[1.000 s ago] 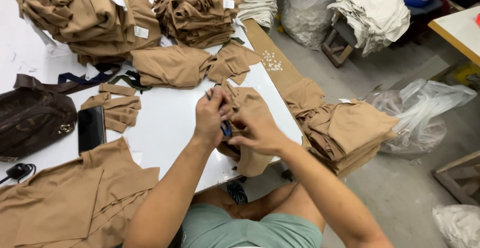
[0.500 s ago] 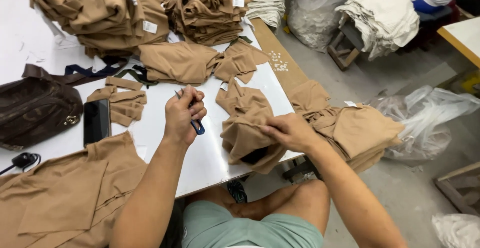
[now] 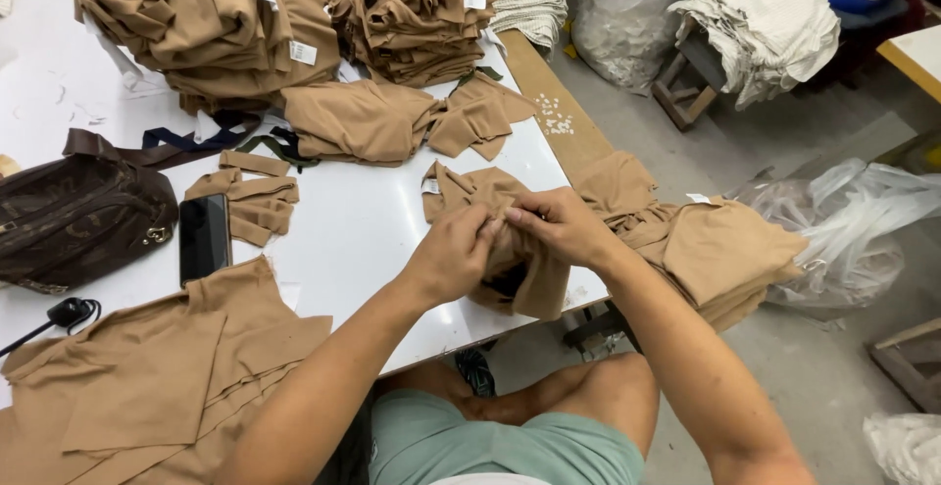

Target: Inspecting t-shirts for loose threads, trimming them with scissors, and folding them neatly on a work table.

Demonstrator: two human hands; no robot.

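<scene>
Left hand [image 3: 453, 255] and right hand [image 3: 557, 225] pinch the tan garment [image 3: 500, 240], hiding its middle.

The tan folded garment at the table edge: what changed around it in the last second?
The left hand swung back right from the table middle to join the right hand on the tan folded garment. The black phone and brown bag stayed put.

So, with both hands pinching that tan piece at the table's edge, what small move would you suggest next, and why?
Probably spread the tan piece flat on the white table. Both the left hand and right hand grip its bunched top, and it droops over the edge, so the part between the fingers is hard to see. Bare table lies just to the left.
</scene>
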